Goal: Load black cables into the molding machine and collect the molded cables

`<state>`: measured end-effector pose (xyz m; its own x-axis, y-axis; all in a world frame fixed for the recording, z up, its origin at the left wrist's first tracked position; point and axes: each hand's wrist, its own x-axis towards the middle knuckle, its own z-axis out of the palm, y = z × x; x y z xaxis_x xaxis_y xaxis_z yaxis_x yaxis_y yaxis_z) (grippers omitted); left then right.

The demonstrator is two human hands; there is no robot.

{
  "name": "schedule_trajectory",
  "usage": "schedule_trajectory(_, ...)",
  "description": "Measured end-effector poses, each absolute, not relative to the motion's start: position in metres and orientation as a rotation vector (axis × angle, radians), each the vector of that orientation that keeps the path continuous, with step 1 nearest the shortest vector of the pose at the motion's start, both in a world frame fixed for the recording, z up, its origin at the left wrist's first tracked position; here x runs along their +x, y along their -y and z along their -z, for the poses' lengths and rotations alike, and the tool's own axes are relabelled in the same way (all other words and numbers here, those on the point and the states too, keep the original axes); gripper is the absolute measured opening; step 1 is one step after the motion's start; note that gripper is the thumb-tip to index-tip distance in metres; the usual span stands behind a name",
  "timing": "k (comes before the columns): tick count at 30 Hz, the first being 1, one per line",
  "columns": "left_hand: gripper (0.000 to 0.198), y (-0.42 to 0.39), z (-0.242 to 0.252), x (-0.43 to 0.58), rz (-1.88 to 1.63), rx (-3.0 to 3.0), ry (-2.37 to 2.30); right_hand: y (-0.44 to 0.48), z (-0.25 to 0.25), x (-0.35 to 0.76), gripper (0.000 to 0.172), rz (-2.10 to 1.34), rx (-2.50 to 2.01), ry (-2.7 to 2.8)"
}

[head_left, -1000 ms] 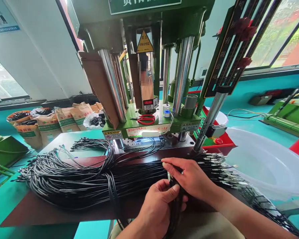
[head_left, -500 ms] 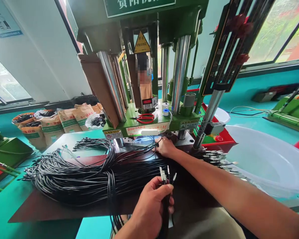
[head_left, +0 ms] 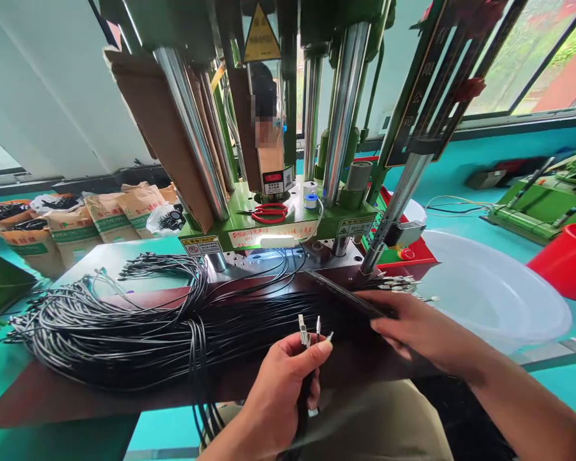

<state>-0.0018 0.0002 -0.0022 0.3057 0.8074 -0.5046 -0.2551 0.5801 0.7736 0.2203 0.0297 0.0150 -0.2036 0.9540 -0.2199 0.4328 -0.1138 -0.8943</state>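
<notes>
My left hand (head_left: 283, 390) is closed around a few black cables, their metal plug tips (head_left: 310, 330) pointing up above my thumb. My right hand (head_left: 415, 330) pinches the near end of a long dark flat strip (head_left: 345, 294) that runs back toward the mould plate (head_left: 264, 259) of the green press machine (head_left: 288, 234). A big bundle of black cables (head_left: 125, 333) lies across the brown board (head_left: 52, 390) to the left of both hands. More plug ends (head_left: 398, 282) stick out just past my right hand.
Red scissors (head_left: 269, 212) and small tape rolls (head_left: 311, 200) rest on the machine's green ledge. A large white basin (head_left: 489, 288) and a red bucket (head_left: 566, 259) stand at the right. Paper sacks (head_left: 77, 224) line the left wall. Another green machine (head_left: 542, 205) sits far right.
My right hand drew back from the mould plate toward me and now holds the dark strip. My left hand keeps the same cables upright. The view has shifted slightly downward.
</notes>
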Motion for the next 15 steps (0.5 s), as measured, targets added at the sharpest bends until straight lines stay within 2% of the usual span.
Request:
schedule_trajectory(4, 0.028, -0.003, 0.008, 0.003, -0.759, 0.693, -0.961, 0.018, 0.025, 0.219, 0.058, -1.424, -1.393, 1.044)
schedule_trajectory(6, 0.027, -0.004, 0.009, 0.008, -0.746, 0.729, -0.961, 0.025, 0.034, 0.206, 0.059, -1.426, -1.310, 0.892)
schedule_trajectory(15, 0.028, -0.007, 0.001, 0.018, -0.739, 0.787, -1.002, -0.002, 0.032, 0.157, 0.054, -1.372, -1.090, 0.902)
